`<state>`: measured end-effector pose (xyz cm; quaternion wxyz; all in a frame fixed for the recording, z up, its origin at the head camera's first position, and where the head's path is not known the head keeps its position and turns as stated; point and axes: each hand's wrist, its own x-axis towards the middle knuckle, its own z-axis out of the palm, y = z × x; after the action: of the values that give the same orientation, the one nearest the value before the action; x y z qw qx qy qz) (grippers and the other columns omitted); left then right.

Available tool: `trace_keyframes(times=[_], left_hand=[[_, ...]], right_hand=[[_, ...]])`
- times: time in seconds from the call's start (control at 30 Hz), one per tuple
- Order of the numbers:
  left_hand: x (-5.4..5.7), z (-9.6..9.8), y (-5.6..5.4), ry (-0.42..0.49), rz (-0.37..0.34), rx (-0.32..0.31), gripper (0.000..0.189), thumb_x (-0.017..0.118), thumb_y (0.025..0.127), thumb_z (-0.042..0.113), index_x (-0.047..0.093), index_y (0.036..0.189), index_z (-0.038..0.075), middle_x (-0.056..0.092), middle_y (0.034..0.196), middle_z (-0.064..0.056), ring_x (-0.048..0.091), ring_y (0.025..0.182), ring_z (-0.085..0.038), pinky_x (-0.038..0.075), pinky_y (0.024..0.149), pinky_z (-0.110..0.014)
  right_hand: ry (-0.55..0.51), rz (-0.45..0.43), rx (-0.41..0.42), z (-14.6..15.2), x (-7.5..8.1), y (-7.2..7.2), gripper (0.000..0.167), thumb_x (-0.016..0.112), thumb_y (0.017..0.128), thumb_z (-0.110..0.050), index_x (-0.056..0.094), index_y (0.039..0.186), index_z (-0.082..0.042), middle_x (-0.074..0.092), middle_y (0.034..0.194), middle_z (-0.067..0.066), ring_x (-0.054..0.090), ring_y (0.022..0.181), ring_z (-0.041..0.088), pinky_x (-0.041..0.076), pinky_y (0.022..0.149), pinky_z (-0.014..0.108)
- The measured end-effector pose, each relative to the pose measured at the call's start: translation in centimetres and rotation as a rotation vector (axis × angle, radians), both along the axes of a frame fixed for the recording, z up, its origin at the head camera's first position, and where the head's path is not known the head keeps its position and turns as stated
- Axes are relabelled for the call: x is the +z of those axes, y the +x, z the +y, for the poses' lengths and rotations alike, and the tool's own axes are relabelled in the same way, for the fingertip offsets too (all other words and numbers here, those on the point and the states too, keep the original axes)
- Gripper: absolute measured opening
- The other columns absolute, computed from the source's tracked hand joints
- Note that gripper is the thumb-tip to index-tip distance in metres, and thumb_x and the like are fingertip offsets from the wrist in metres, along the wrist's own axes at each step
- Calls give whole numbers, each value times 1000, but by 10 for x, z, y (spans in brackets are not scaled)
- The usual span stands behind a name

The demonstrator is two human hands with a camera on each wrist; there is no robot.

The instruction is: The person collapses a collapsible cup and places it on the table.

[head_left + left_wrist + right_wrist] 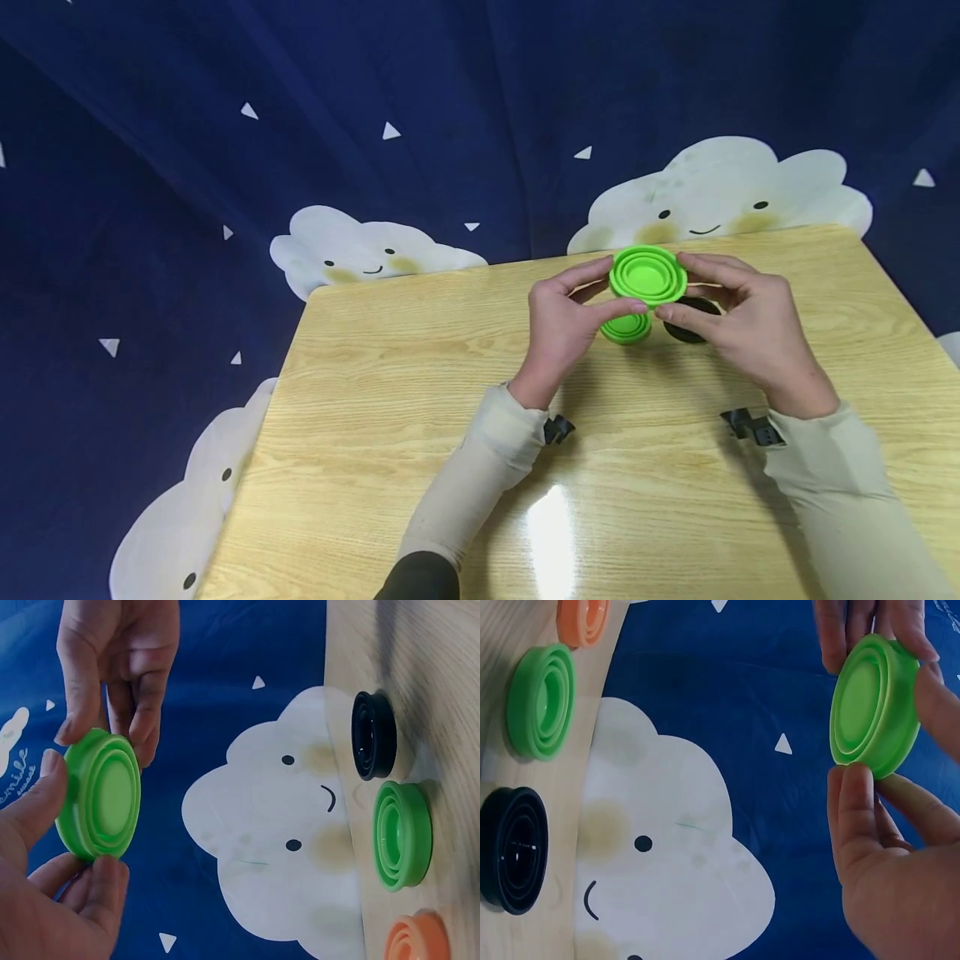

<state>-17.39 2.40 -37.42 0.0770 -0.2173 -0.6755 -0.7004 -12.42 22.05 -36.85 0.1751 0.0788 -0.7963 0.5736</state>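
Note:
Both my hands hold a bright green collapsible cup, folded flat into rings, up above the table. My left hand pinches its left side between thumb and fingers. On the opposite side my right hand grips the rim the same way, the two thumbs almost meeting at the near edge. Below the held cup, a second folded green cup lies on the table. Beside it is a black folded cup, partly covered by the right thumb. An orange one shows in the left wrist view, hidden in the head view.
The wooden table has its far edge just beyond the cups. A dark blue curtain with smiling clouds and white triangles hangs behind it. Light glares off the tabletop between the forearms.

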Motion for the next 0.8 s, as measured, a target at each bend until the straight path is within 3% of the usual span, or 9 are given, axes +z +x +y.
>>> trace_keyframes(times=[0.33, 0.53, 0.8], left_hand=[[0, 6, 1, -174, 61, 59, 56, 95, 63, 2, 74, 115, -2, 73, 111, -11, 72, 92, -8, 56, 84, -21], [-3, 13, 1, -198, 52, 48, 57, 94, 64, 2, 73, 116, -3, 72, 113, -12, 71, 92, -7, 55, 83, -19], [-10, 31, 0, -278, 46, 72, 59, 95, 64, 7, 73, 118, 0, 72, 115, -8, 70, 92, -3, 53, 79, -13]], right_hand=[[106, 7, -58, 0, 1, 2, 62, 87, 73, 7, 65, 132, 2, 62, 128, 15, 63, 103, 9, 50, 92, 16], [134, 17, -74, 3, -1, 1, 63, 87, 72, 8, 65, 130, 3, 63, 127, 17, 62, 102, 4, 49, 91, 13], [234, -80, -161, 17, -5, 3, 63, 89, 75, -5, 65, 133, -2, 64, 130, 18, 59, 99, -4, 46, 83, 4]])
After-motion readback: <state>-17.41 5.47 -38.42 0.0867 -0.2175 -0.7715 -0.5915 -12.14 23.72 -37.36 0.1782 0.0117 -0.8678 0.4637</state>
